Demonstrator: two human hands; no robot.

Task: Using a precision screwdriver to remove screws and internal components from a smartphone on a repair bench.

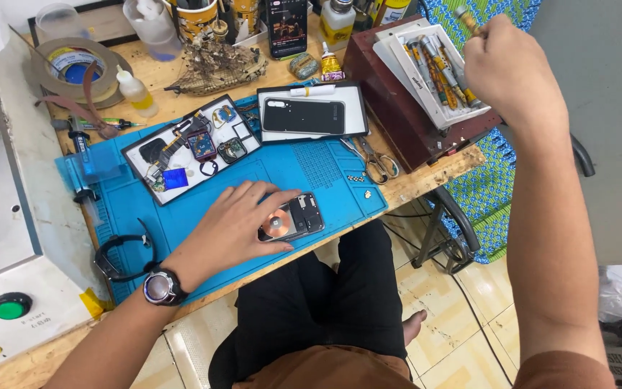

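Observation:
My left hand [235, 227] lies flat on an opened phone [296, 217] with a copper coil showing, near the front edge of the blue work mat [311, 169]. A dark watch [161, 287] sits on that wrist. My right hand [509, 68] is raised over a white tray of screwdrivers [433, 65] on a dark red box [397, 115], fingers closed on a screwdriver handle [466, 18].
A white tray of small phone parts [192, 148] and a black phone back on a tray [304, 115] lie on the mat. Scissors [376, 162], tape rolls [73, 68], bottles, a small ship model [217, 68] and a machine with a green button [10, 306] surround it.

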